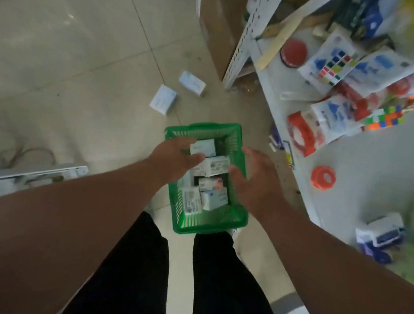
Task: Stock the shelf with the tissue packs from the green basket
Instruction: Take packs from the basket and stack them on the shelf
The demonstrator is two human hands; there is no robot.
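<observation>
Below, left hand [174, 156] fingers closed around a tissue pack [203, 148]; right hand [253, 175] fingers spread, empty, over green basket [207, 223].

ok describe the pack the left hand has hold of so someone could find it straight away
Find the green basket on the floor at the person's feet. At its far end, the left hand grips one tissue pack, pale with a bluish face. It alone sits raised above the packs lying deeper.

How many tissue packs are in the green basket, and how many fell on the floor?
Tissue packs in the green basket, counting the top one in the left hand: about 6; some are partly hidden
Tissue packs on the floor: 2
Total: about 8
</observation>
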